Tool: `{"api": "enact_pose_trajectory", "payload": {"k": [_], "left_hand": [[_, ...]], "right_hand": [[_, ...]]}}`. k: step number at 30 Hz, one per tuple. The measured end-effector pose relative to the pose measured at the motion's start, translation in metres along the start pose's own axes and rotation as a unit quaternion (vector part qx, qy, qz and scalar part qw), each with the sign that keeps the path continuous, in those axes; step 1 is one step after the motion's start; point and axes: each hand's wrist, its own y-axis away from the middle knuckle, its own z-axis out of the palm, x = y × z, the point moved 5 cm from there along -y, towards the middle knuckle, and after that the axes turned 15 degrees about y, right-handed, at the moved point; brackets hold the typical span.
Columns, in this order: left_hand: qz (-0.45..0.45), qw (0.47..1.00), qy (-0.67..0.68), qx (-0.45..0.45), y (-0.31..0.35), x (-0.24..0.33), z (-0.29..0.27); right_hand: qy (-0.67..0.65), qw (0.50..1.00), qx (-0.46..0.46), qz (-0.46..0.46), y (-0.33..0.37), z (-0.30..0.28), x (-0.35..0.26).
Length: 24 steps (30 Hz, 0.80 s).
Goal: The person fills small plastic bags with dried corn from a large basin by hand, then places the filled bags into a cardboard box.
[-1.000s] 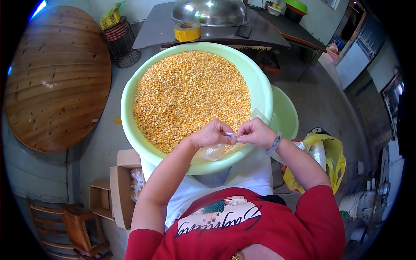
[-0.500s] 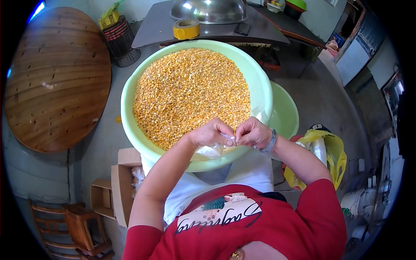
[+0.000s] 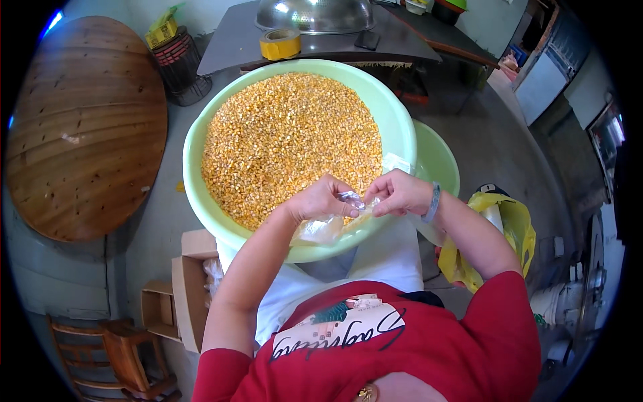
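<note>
A large pale green basin [image 3: 400, 127] stands in front of me, filled with yellow corn kernels [image 3: 288, 134]. Above its near edge my left hand [image 3: 326, 199] pinches a clear plastic bag [image 3: 320, 231], which hangs down over the rim. My right hand [image 3: 400, 193] closes thumb and fingers on the same bag, a short way to the right, and the film spans the small gap between both hands. More clear plastic [image 3: 396, 163] lies at the basin's right rim, behind the right hand. How the bag's mouth stands is hard to make out.
Beyond the basin, a grey table [image 3: 231, 33] bears yellow tape [image 3: 280, 44], a metal colander [image 3: 315, 15] and a phone [image 3: 367, 40]. A second green basin [image 3: 439, 161] and a yellow plastic bag [image 3: 519, 224] are at right. Cardboard boxes [image 3: 189, 288], a wooden chair [image 3: 124, 355] and a round wooden tabletop [image 3: 87, 127] occupy the left.
My hands have moved slightly apart, and more of the clear bag's film shows between them. The right hand has risen a little. The whole view has shifted slightly.
</note>
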Motion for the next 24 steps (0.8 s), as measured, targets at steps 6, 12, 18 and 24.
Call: {"api": "enact_pose_trajectory", "payload": {"k": [6, 12, 18, 24], "left_hand": [[-0.011, 0.999, -0.033, 0.005, 0.002, -0.004, -0.001], [-0.020, 0.999, -0.027, -0.027, 0.001, -0.005, 0.002], [-0.024, 0.993, -0.102, -0.046, 0.001, -0.008, 0.000], [0.003, 0.992, 0.103, 0.076, 0.001, -0.002, -0.016]], "right_hand": [[0.051, 0.997, 0.042, 0.030, -0.002, 0.003, 0.005], [0.064, 0.997, 0.043, -0.024, -0.001, 0.009, 0.006], [0.101, 0.989, 0.106, 0.001, 0.036, -0.018, 0.010], [0.123, 0.959, 0.240, 0.085, 0.145, -0.091, 0.045]]}}
